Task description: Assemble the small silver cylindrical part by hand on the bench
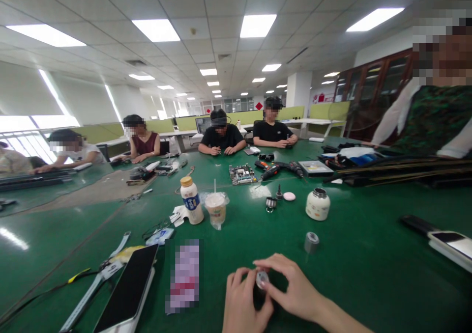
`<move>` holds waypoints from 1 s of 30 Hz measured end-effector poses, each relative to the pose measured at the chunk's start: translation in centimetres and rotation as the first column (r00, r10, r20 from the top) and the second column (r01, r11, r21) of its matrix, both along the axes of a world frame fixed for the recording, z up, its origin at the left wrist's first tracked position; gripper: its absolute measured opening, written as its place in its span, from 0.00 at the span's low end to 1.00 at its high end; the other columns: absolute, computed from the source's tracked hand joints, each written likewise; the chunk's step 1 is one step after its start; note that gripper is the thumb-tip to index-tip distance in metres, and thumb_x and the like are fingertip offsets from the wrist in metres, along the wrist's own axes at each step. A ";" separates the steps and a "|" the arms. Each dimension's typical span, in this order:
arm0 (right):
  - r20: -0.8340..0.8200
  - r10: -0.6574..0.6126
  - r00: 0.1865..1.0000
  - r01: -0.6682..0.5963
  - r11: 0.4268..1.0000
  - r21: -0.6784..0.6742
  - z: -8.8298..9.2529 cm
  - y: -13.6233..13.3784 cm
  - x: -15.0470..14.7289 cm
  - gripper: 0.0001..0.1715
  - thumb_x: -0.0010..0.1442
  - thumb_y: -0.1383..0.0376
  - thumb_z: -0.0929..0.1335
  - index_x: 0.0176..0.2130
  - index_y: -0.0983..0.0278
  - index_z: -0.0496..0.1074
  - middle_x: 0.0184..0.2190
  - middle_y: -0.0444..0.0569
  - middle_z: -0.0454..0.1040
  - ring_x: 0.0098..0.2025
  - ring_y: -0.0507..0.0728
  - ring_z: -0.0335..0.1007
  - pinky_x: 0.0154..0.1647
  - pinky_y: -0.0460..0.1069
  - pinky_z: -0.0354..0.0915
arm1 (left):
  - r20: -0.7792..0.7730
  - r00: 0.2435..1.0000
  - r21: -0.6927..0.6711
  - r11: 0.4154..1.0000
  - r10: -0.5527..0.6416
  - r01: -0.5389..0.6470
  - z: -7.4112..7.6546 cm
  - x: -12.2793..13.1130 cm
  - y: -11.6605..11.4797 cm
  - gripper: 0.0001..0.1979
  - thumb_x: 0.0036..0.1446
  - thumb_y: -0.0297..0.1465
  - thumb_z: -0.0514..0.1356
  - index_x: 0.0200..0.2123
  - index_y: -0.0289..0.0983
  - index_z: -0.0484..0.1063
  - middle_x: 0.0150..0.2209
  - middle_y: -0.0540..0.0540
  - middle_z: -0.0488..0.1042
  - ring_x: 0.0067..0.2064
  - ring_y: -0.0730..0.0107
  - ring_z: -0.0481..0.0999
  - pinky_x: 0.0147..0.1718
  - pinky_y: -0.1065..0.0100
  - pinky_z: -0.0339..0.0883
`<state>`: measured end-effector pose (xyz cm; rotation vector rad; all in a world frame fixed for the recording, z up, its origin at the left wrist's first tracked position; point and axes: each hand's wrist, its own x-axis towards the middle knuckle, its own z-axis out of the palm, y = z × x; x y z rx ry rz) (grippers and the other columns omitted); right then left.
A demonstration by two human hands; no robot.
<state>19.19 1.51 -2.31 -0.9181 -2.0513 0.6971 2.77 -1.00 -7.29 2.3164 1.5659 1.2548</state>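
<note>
Near the bottom centre, a small round metallic piece [262, 278] sits between my two hands, its ring-shaped top facing up. My left hand [245, 301] curls its fingers against the left side of the piece. From the right, my right hand [291, 289] pinches it between thumb and index finger. The lower part of the piece is hidden by my fingers. A short grey metal cylinder [311, 243] stands beyond my right hand. Behind that, a cream round jar [317, 205] is open at the top.
On the green table [368, 274] lie a tablet [129, 291], a purple packet [184, 276] and a phone [452, 247]. Farther back stand a bottle [191, 201] and a plastic cup [216, 209]. A circuit board [242, 174] and power drills [271, 171] lie beyond. Several people are around the table.
</note>
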 end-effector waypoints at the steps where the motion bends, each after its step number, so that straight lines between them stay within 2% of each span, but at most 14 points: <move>1: -0.010 -0.005 1.000 0.005 1.000 -0.019 0.0 0.1 0.0 0.20 0.56 0.67 0.69 0.49 0.56 0.75 0.40 0.49 0.78 0.43 0.59 0.72 0.47 0.55 0.66 | -0.003 1.000 -0.015 1.000 -0.004 0.004 0.0 0.0 0.0 0.16 0.47 0.27 0.60 0.42 0.39 0.73 0.38 0.42 0.75 0.40 0.57 0.72 0.40 0.59 0.65; 10: -0.074 -0.065 0.995 0.057 0.993 -0.104 0.2 0.4 -0.1 0.09 0.56 0.66 0.71 0.40 0.58 0.78 0.35 0.47 0.80 0.40 0.58 0.75 0.45 0.53 0.68 | 0.075 0.997 -0.021 0.999 0.027 -0.026 -0.2 0.6 -0.1 0.13 0.46 0.25 0.60 0.39 0.39 0.73 0.36 0.43 0.74 0.40 0.56 0.71 0.41 0.57 0.64; 14: -0.178 -0.176 0.968 0.146 0.974 -0.171 0.1 1.1 0.3 0.08 0.57 0.63 0.71 0.40 0.60 0.75 0.35 0.46 0.80 0.41 0.58 0.76 0.50 0.53 0.65 | 0.033 0.999 -0.063 0.998 0.023 -0.021 0.4 0.4 -0.2 0.13 0.48 0.27 0.60 0.40 0.39 0.74 0.37 0.43 0.74 0.41 0.57 0.71 0.41 0.59 0.65; 17: -0.159 -0.245 0.956 0.219 0.961 -0.168 -0.6 2.3 1.1 0.07 0.58 0.62 0.71 0.39 0.61 0.74 0.37 0.47 0.80 0.44 0.59 0.75 0.53 0.54 0.63 | 0.001 0.999 -0.081 0.996 0.033 -0.033 0.7 0.2 -0.3 0.13 0.48 0.27 0.61 0.40 0.39 0.74 0.38 0.42 0.74 0.40 0.57 0.72 0.40 0.59 0.66; 24: -0.004 -0.163 0.987 0.160 0.973 -0.164 -4.3 4.0 2.4 0.07 0.54 0.65 0.72 0.36 0.62 0.76 0.35 0.48 0.78 0.39 0.58 0.75 0.44 0.53 0.68 | 0.008 0.999 -0.098 0.995 0.037 -0.036 0.7 0.3 -0.4 0.13 0.49 0.28 0.61 0.40 0.39 0.74 0.38 0.42 0.74 0.41 0.56 0.71 0.41 0.58 0.66; 27: -0.019 -0.150 0.989 0.144 0.972 -0.185 -4.4 4.2 2.5 0.07 0.53 0.65 0.73 0.36 0.63 0.76 0.35 0.48 0.78 0.39 0.58 0.76 0.45 0.53 0.69 | 0.013 0.999 -0.112 0.993 0.049 -0.048 0.6 0.3 -0.4 0.12 0.49 0.27 0.61 0.39 0.39 0.74 0.38 0.42 0.74 0.41 0.56 0.71 0.42 0.57 0.66; 30: -0.129 -0.157 0.979 0.121 0.960 -0.251 -3.2 3.8 2.1 0.07 0.56 0.64 0.71 0.36 0.63 0.74 0.35 0.48 0.79 0.39 0.58 0.76 0.46 0.53 0.69 | 0.004 0.999 -0.121 0.992 0.047 -0.046 0.7 0.3 -0.4 0.12 0.49 0.27 0.61 0.40 0.39 0.74 0.38 0.42 0.74 0.41 0.56 0.71 0.42 0.57 0.66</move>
